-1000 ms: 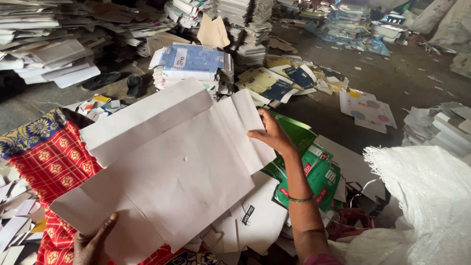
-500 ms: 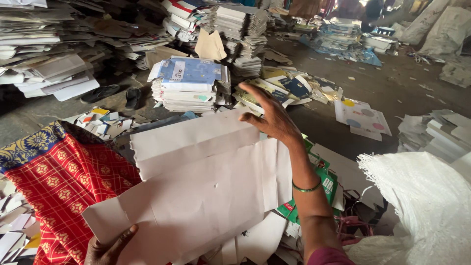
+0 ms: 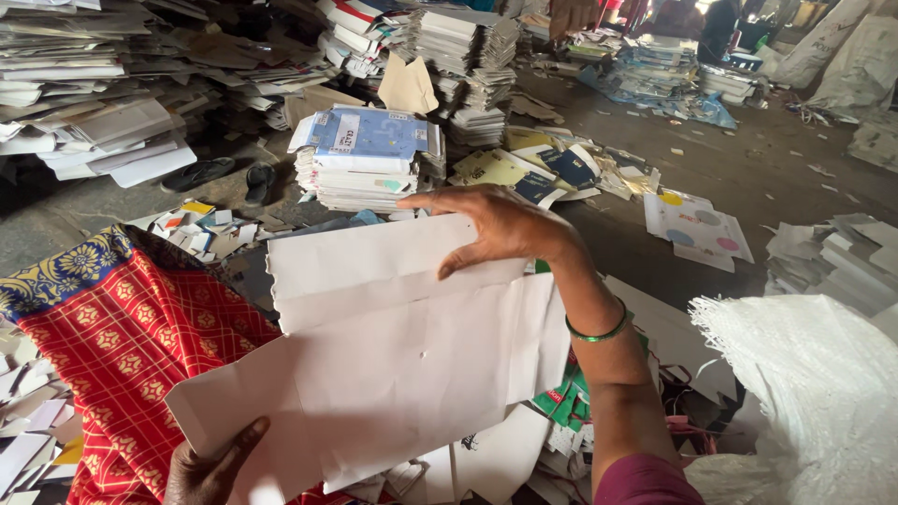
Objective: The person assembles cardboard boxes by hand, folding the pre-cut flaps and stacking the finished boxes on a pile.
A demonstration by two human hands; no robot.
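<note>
A large flattened sheet of pale cardboard (image 3: 393, 365) is held up in front of me, tilted down toward the left. My right hand (image 3: 496, 224) grips its upper edge, thumb under and fingers over the top flap; a green bangle circles that wrist. My left hand (image 3: 210, 468) holds the sheet's lower left corner from beneath, only the fingers showing. Under the sheet my lap is covered by red patterned cloth (image 3: 122, 346) with a blue and yellow border.
A stack of printed sheets with a blue top (image 3: 360, 159) stands just beyond the cardboard. Tall paper piles (image 3: 94, 93) fill the back left. A white woven sack (image 3: 804, 393) lies at right. Loose sheets (image 3: 697, 229) litter the grey floor. Green cartons (image 3: 571, 402) lie beneath.
The cardboard sheet has been drawn rightward and lifted, its top flap folding over. My right hand rose and moved toward the middle with it; my left hand shifted right along the lower corner.
</note>
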